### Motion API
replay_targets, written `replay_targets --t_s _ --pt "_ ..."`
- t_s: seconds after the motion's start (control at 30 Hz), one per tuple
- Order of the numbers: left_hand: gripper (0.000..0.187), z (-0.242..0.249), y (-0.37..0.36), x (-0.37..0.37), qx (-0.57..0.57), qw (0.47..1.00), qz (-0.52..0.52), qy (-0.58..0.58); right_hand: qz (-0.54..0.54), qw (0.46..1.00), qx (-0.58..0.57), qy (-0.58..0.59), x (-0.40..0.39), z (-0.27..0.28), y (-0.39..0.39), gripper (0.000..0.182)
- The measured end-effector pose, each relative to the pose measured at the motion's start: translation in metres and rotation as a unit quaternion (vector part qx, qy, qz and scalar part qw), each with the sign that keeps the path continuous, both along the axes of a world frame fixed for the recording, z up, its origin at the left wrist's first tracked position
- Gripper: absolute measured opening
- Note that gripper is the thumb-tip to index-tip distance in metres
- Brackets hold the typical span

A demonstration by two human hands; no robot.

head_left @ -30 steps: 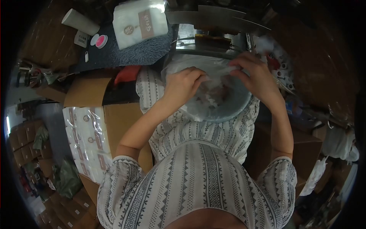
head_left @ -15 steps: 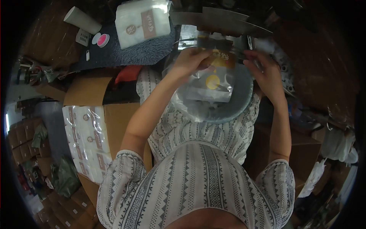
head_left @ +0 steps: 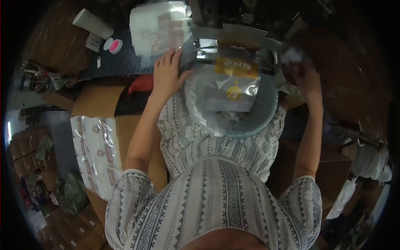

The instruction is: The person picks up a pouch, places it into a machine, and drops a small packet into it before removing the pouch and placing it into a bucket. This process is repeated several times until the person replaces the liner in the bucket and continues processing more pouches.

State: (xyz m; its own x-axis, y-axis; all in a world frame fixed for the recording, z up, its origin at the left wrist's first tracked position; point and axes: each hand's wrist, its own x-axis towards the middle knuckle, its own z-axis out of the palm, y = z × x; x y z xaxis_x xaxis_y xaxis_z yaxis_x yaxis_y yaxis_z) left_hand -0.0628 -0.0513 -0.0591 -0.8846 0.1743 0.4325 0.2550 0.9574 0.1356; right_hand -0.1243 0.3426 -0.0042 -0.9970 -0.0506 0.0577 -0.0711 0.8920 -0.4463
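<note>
My left hand (head_left: 167, 73) is open, fingers stretched forward, fingertips at the near edge of a stack of printed plastic bags (head_left: 156, 25) on the bench. That edge and its printing are blurred. My right hand (head_left: 303, 79), dark and smeared by motion, is off to the right beside some whitish small pieces (head_left: 293, 56); what its fingers do is hidden. Between my hands, a clear plastic bag (head_left: 234, 93) with a yellow band and round yellow print hangs from a metal-edged machine (head_left: 246, 35), overlapping a round plastic-covered basin (head_left: 264, 121) on my lap.
To the left, an open cardboard box (head_left: 93, 100) holds wrapped white packs (head_left: 93, 146). A white cup (head_left: 93, 24), a small pink round tin (head_left: 115, 46) and a labelled box (head_left: 93, 41) are on the bench. Another cardboard box (head_left: 325, 166) stands at the right.
My left hand has left the yellow-printed bag and moved left to the bag stack. My right hand has drawn away to the right. The yellow-printed bag now hangs without my hands.
</note>
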Motion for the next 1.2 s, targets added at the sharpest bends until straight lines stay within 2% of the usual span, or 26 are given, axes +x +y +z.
replay_targets --t_s 0.03,0.1,0.13,0.2,0.23,0.3,0.43,0.5,0.53,0.6,0.63,0.67,0.7,0.73,0.8,0.83,0.9,0.93,1.0,1.03,1.07,1.1,1.13,1.17,1.2 --pt "0.051 0.002 -0.005 0.013 0.0 1.0 0.0 -0.004 0.0 1.0 0.0 -0.004 0.006 0.007 -0.001 0.02" --pt "0.024 0.007 -0.018 0.032 0.074 0.987 0.118 -0.079 0.036 0.97 -0.234 -0.06 0.016 0.024 -0.013 0.015" --pt "0.024 0.014 -0.008 0.04 0.075 0.987 0.119 -0.081 0.036 0.97 -0.233 -0.062 0.022 0.028 -0.028 0.015" --pt "0.006 0.033 0.02 0.054 0.147 0.985 0.084 0.011 0.168 0.921 -0.348 -0.051 0.035 0.034 -0.067 0.013" --pt "0.006 0.04 0.028 0.058 0.146 0.986 0.084 0.011 0.168 0.921 -0.349 -0.05 0.041 0.034 -0.084 0.013" --pt "0.009 0.053 0.038 0.063 0.175 0.982 0.061 0.034 0.237 0.935 -0.261 0.023 0.047 0.035 -0.108 0.012" --pt "0.011 0.065 0.045 0.067 0.214 0.976 0.044 -0.001 0.279 0.932 -0.226 0.043 0.047 0.036 -0.121 0.015" --pt "0.012 0.058 0.052 0.065 0.24 0.968 -0.062 -0.042 0.303 0.922 -0.238 0.028 0.049 0.032 -0.122 0.015" --pt "0.012 0.053 0.057 0.064 0.241 0.968 -0.063 -0.043 0.303 0.923 -0.237 0.027 0.048 0.027 -0.121 0.015" --pt "0.011 0.044 0.07 0.057 0.312 0.935 -0.109 -0.127 0.26 0.89 -0.368 -0.065 0.046 0.014 -0.115 0.016" --pt "0.011 0.043 0.078 0.053 0.313 0.935 -0.11 -0.126 0.26 0.891 -0.367 -0.064 0.045 0.011 -0.113 0.016" --pt "0.013 0.042 0.086 0.047 0.431 0.869 -0.072 -0.232 0.194 0.906 -0.373 -0.037 0.044 0.008 -0.109 0.018" --pt "0.017 0.042 0.092 0.039 0.536 0.775 -0.033 -0.332 0.127 0.917 -0.377 -0.01 0.042 0.008 -0.105 0.022" --pt "0.017 0.037 0.093 0.026 0.538 0.775 -0.032 -0.331 0.128 0.918 -0.376 -0.01 0.04 0.008 -0.098 0.022" --pt "0.023 0.026 0.092 -0.002 0.566 0.735 0.001 -0.374 0.125 0.947 -0.276 0.102 0.036 0.011 -0.081 0.024" --pt "0.023 0.027 0.096 -0.007 0.566 0.734 0.001 -0.375 0.124 0.948 -0.276 0.101 0.037 0.018 -0.074 0.024" --pt "0.028 0.034 0.104 -0.016 0.701 0.62 0.007 -0.352 0.051 0.99 -0.132 0.01 0.039 0.034 -0.06 0.021" --pt "0.028 0.031 0.104 -0.018 0.701 0.62 0.006 -0.354 0.049 0.99 -0.131 0.01 0.034 0.03 -0.051 0.021" --pt "0.037 0.018 0.102 -0.018 0.689 0.636 0.018 -0.347 0.037 0.993 -0.01 0.115 0.016 0.011 -0.031 0.019" --pt "0.037 0.015 0.097 -0.018 0.689 0.636 0.02 -0.348 0.037 0.993 -0.011 0.112 0.005 -0.005 -0.022 0.019" --pt "0.041 0.014 0.087 -0.019 0.568 0.763 0.036 -0.308 0.1 0.986 -0.003 0.13 -0.008 -0.024 -0.014 0.021" --pt "0.046 0.014 0.075 -0.024 0.427 0.866 0.048 -0.256 0.162 0.975 0.006 0.15 -0.015 -0.032 -0.01 0.022" --pt "0.046 0.013 0.055 -0.034 0.426 0.867 0.047 -0.254 0.161 0.975 0.005 0.152 -0.016 -0.025 -0.012 0.022" --pt "0.047 0.009 0.03 -0.043 0.251 0.965 0.068 -0.028 0.176 0.974 0.031 0.139 -0.013 -0.014 -0.016 0.023" --pt "0.048 0.004 0.015 -0.045 0.052 0.975 0.083 0.2 0.19 0.972 0.056 0.125 -0.011 -0.009 -0.019 0.023"
